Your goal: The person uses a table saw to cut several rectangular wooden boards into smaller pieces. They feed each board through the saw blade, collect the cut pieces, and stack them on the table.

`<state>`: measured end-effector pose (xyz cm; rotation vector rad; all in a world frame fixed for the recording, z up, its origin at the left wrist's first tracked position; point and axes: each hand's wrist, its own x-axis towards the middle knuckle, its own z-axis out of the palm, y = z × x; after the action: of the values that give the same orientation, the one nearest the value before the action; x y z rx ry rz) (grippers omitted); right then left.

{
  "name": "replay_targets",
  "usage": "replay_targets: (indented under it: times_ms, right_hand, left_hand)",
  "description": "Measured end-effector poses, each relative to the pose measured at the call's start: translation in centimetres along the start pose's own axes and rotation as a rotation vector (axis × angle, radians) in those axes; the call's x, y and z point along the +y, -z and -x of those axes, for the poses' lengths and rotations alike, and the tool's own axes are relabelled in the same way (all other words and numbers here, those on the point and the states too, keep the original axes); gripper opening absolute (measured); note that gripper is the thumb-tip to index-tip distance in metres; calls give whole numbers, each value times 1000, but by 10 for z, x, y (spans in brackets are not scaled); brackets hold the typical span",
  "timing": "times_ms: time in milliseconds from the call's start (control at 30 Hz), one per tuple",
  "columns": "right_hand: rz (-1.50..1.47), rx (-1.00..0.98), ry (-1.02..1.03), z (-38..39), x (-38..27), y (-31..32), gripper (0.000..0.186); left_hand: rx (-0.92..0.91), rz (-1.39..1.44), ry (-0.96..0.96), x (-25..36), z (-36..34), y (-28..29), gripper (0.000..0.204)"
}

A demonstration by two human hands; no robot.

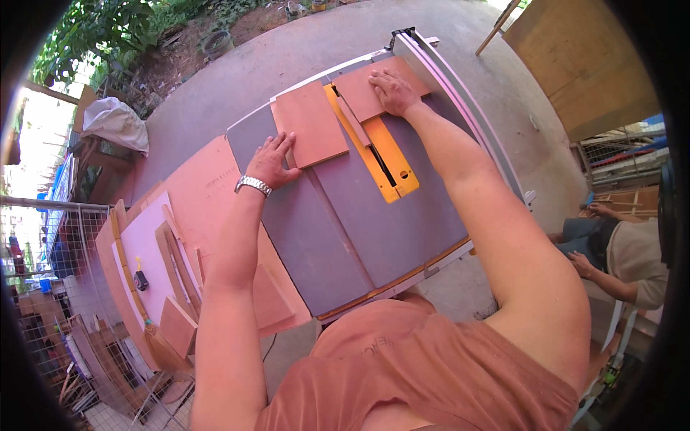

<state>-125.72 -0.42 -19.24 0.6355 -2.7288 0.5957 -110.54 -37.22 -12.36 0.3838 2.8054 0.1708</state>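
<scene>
A table saw with a grey top point(402, 244) stands in front of me, and a yellow throat plate point(392, 161) with a dark slot is set into it. My left hand point(273, 161) rests with spread fingers at the near left edge of a flat brown board point(310, 126) left of the slot. On the right, my right hand point(392, 90) lies flat, fingers extended, on a second brown board point(357, 85). A narrow wood strip point(352, 121) lies along the slot between the boards. I cannot make out the blade.
A pale rip fence point(460, 108) runs along the right side. Left of the saw, a side table point(215, 194) carries wood offcuts, a brush point(162, 345) and a small black tool point(141, 279). Another person point(636, 251) sits at the right. A large plywood sheet point(582, 65) stands behind.
</scene>
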Motion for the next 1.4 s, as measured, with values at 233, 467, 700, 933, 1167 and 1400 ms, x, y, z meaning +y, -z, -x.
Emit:
replay_targets:
  times_ms: [233,467,700,933,1167,1400]
  right_hand:
    - [-7,29,41,-19,3,-7,33]
    - [6,16,20,-40,6,-14,34]
    - [18,-124,4,-59,24,-24,38]
    - [-43,-126,43,-59,31,-24,40]
    - [-6,-173,49,-62,25,-17,43]
    - [261,-547,292,-62,32,23,89]
  left_hand:
    - [-62,-45,88,-29,42,3,98]
    - [40,-5,184,-31,90,9,55]
    - [198,868,370,34,-87,27,30]
    - [-25,992,506,69,-167,21,25]
    - [-102,1063,546,68,-185,12,19]
    - [117,1283,563,7,-149,49,15]
